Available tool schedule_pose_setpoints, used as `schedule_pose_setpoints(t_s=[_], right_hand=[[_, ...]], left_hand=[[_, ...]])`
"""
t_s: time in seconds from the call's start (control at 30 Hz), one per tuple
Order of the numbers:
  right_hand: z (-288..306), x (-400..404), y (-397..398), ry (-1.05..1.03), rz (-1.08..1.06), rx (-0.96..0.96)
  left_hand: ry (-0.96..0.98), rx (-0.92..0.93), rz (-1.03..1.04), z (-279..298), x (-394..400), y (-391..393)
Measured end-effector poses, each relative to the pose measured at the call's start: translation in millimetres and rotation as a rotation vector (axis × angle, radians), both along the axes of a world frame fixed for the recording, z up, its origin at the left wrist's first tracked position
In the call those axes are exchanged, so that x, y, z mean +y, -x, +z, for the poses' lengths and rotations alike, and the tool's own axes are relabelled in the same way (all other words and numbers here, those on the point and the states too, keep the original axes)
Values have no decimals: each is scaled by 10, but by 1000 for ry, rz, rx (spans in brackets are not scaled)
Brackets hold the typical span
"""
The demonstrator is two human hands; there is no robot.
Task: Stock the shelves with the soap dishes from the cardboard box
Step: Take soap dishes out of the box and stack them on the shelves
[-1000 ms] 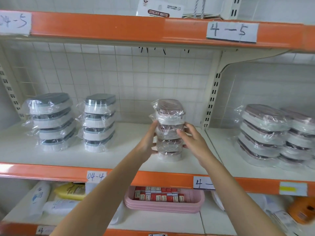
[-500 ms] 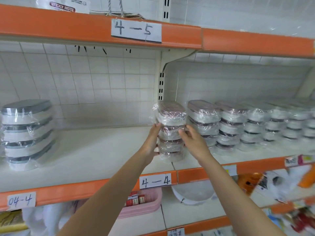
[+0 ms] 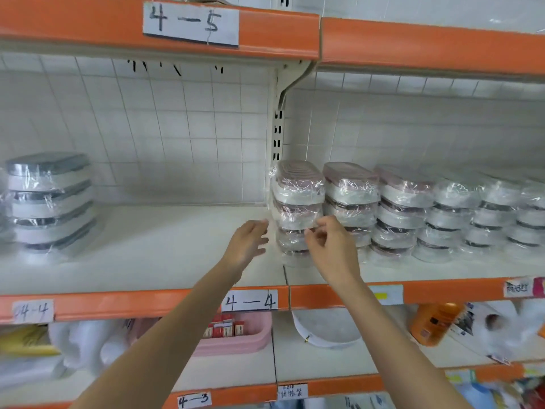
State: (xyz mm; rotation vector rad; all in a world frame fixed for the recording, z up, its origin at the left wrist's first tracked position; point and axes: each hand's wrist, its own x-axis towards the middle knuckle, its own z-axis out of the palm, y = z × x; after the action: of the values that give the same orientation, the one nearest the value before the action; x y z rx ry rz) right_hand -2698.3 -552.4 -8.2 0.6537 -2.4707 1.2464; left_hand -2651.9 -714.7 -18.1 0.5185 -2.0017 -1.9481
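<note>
Wrapped soap dish stack [image 3: 296, 208] stands on the shelf [image 3: 165, 255], just ahead of both hands, touching the next pink stack [image 3: 349, 196]. Left grip [image 3: 246, 246] open, apart from it; right grip [image 3: 331, 246] loosely curled, fingertips at the wrap.

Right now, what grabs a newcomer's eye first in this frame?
The two hands at centre: the left hand open beside a wrapped stack of pink-lidded soap dishes, the right hand in front of it with fingers loosely curled. That stack stands at the left end of a row of similar stacks running right along the shelf. Far left stands a grey-lidded stack.
</note>
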Motion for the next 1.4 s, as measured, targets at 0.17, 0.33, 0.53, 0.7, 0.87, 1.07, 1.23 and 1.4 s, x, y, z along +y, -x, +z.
schedule_pose_setpoints(t_s=[0.17,0.33,0.53,0.7,0.87,1.07,1.23,1.4], right_hand=[[-59,-413,-317,146,212,59],[-179,-1205,-620,52,463,-35],[-271,-2222,-990,-17,552,-125],[-285,-3032,-1254,6,564,-233],[-357,-3620,-1448,72,616,-405],[-461,-3788,-1454,96,667,-441],[-402,-3648,-1465,158,582,-447],[-348,-3311,-1415,118,464,-364]], left_hand=[[169,16,291,-126,-478,-639],[187,0,530,-152,-1188,-1361],[241,-5,733,-80,-2116,-1965],[282,-5,859,-88,-2824,-2211],[242,22,624,-180,-3316,-2144],[119,0,336,-243,-3427,-1961],[261,44,274,-329,-3427,-2028],[424,16,244,-315,-3243,-1913]])
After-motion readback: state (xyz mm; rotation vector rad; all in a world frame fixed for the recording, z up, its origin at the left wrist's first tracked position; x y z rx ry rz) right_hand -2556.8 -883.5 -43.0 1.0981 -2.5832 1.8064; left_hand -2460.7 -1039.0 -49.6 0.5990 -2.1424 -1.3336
